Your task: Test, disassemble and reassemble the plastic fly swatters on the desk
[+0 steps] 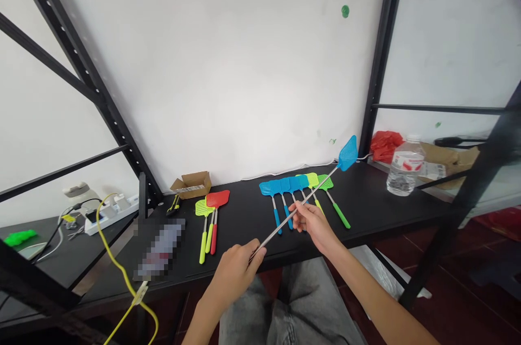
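Blue plastic fly swatter with thin silver metal rod [347,155]: up over black bench [244,220], head past the right fingers | left hand [236,273]: fingers wrapped round its low end, hiding it | right hand [312,223]: fingers pinching the rod | blue, yellow and green plastic swatters [286,185]: behind right fingers, some handles covered

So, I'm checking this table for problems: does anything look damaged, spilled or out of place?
The green blotches on the white wall look odd, like stray marks. I see no spill, and the raised blue fly swatter shows no visible damage.
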The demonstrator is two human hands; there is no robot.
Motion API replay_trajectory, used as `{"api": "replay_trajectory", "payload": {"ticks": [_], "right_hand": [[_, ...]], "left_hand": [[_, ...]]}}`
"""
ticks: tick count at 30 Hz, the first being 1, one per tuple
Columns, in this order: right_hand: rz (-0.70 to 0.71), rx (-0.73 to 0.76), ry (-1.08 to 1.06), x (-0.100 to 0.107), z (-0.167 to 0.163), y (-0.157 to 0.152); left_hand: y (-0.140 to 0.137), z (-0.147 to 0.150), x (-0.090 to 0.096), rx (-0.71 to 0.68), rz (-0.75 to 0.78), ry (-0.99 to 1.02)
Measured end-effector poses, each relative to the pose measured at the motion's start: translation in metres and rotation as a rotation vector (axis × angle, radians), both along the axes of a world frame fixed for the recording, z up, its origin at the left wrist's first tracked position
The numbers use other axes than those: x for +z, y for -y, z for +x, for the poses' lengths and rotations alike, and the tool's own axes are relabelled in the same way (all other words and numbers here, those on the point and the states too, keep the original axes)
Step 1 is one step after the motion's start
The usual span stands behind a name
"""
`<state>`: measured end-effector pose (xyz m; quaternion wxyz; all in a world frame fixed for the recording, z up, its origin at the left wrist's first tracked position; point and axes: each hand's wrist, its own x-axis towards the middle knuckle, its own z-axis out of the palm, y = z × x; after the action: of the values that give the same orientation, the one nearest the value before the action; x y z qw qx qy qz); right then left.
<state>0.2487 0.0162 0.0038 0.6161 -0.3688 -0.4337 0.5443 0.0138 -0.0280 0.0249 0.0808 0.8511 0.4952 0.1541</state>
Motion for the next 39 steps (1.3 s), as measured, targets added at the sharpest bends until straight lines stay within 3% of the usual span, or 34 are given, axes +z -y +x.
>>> {"api": "replay_trajectory", "payload": {"ticks": [10, 19, 39], "right_hand": [[-0.011, 0.239, 0.095, -0.016, -0.045, 0.020], [-0.001, 0.067, 0.101, -0.008, -0.028, 0.009], [0.014, -0.030, 0.062, -0.007, -0.010, 0.001]], "left_hand": [[0.003, 0.011, -0.006, -0.005, 0.037, 0.000], [0.004, 0.010, -0.001, -0.024, 0.028, 0.001], [0.002, 0.003, -0.003, -0.028, -0.001, 0.050]]}}
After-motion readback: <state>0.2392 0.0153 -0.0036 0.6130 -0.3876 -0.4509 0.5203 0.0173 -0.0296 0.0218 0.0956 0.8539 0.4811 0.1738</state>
